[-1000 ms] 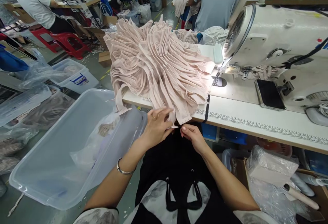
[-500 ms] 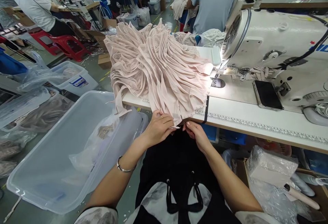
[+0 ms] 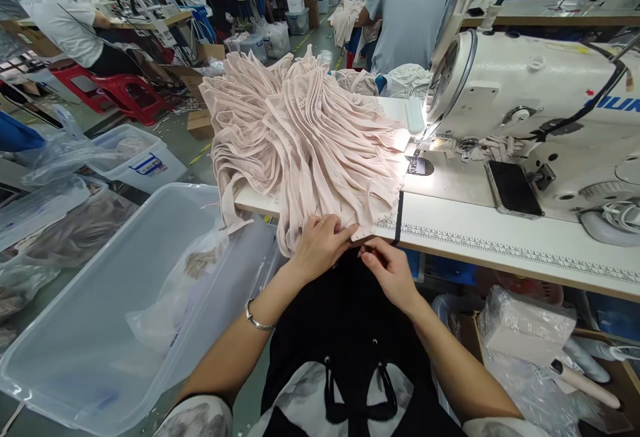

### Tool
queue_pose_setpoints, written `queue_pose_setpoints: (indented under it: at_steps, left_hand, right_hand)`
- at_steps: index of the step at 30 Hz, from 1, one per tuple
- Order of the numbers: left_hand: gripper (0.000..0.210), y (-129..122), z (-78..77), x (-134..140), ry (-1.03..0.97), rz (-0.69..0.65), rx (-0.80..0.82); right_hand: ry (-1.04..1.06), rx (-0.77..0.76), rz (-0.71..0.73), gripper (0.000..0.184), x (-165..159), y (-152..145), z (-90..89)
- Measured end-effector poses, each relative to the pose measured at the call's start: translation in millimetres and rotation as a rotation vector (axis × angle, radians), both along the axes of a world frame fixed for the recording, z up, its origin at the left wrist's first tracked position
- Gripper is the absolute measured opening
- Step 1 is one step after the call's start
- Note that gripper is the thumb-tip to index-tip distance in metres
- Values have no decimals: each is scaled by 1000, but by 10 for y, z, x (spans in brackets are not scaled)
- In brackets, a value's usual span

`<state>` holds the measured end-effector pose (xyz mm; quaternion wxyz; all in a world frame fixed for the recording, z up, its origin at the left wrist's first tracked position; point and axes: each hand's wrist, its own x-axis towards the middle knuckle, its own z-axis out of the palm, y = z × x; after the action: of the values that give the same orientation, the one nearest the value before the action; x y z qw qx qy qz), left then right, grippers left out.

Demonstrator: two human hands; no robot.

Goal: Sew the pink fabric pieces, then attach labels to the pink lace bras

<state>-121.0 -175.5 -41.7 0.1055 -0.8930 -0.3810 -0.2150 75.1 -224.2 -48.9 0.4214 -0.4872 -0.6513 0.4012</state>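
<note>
Handwork: ideally steadying fanned pale-pink cloth pile [image 3: 305,140] with half-bent left hand [image 3: 321,247], holding right hand [image 3: 393,270] nearly closed, leaving grips unclear.

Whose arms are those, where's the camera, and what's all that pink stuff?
Those are a person's own bare arms, seen by a camera worn on their head, looking forward and down. The pink stuff is a big pile of cloth on a white table. Beside it stand a sewing machine and a phone. The left hand rests against the cloth's near edge. The right hand is by the table's edge; I can't tell whether it holds anything.
</note>
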Motion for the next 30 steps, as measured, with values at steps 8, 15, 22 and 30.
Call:
queue_pose_setpoints:
  at_steps: [8, 15, 22, 30]
  left_hand:
    - [13, -33, 52, 23, -55, -113, 145]
    - [10, 104, 91, 129, 75, -224, -50]
    - [9, 167, 99, 154, -46, -154, 19]
    - [11, 102, 131, 76, -125, -175, -4]
  right_hand:
    - [-1040, 478, -296, 31, 286, 146, 180]
    - [-992, 494, -291, 39, 190, 278, 145]
    - [-948, 399, -433, 34, 401, 281, 166]
    - [-1154, 536, -255, 32, 272, 329, 197]
